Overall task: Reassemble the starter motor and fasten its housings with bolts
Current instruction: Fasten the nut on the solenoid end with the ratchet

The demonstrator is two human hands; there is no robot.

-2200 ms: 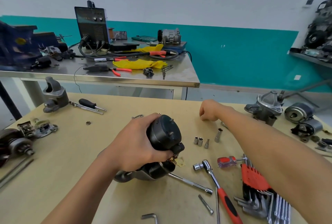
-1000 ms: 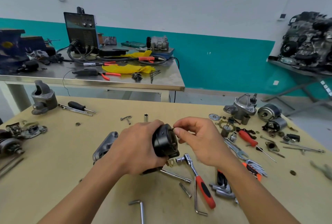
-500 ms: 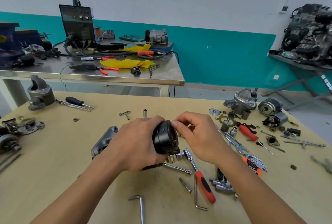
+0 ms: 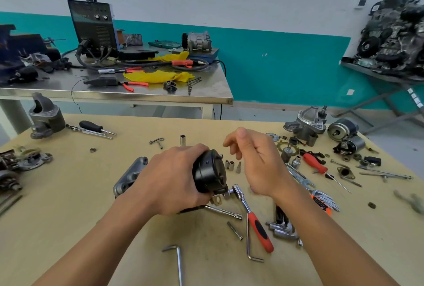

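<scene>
Now the left hand (image 4: 174,180) is clamping its grip round the starter motor (image 4: 210,171), fingers and thumb wrapping the black barrel. The motor is lying on its side near the middle of the tabletop (image 4: 68,216), its black end cap facing three o'clock and the silver nose housing (image 4: 130,175) poking out at nine o'clock.

The right hand (image 4: 259,166) is hovering just off the cap at three o'clock. Its grip is apart, the fingers are curling loosely, and it is holding nothing I can make out. A small bolt head (image 4: 221,155) is showing at the cap's upper rim (whether it is fully seated or only started, I cannot tell).

By my reading, we are sitting in the fastening step: the housings are looking mated and the bolts are going in by finger.

The next move is calling for a tool, I'd say. The red-handled ratchet (image 4: 254,219) is lying at five o'clock of the motor, its head right beside the motor's lower edge. The small sockets (image 4: 231,165) are standing between the cap and the right hand. Choosing the socket that fits that bolt head, and bracing the barrel against the turning, is looking like the part to get right.
</scene>
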